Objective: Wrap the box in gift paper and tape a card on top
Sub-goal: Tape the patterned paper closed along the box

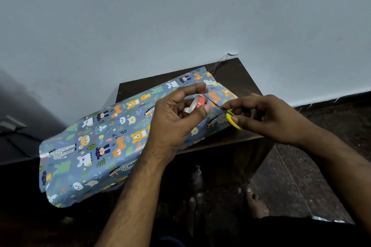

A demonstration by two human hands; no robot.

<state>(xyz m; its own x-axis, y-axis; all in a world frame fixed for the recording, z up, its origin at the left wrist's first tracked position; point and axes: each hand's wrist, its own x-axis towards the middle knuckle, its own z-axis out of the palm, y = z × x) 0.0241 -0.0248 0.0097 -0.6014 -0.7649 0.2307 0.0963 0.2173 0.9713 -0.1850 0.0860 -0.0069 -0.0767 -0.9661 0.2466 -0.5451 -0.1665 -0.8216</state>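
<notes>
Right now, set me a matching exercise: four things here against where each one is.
Things:
1. tape roll
2. scissors
3. gift paper
4. table

Places:
A. against the wall
B. in the left hand
C. spread over the table, hanging off its left side
D. in the right hand

Pairs: 1-B, 2-D, 3-C, 4-A

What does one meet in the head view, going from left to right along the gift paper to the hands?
Loose end of the gift paper → left hand → tape roll → yellow-handled scissors → right hand.
</notes>
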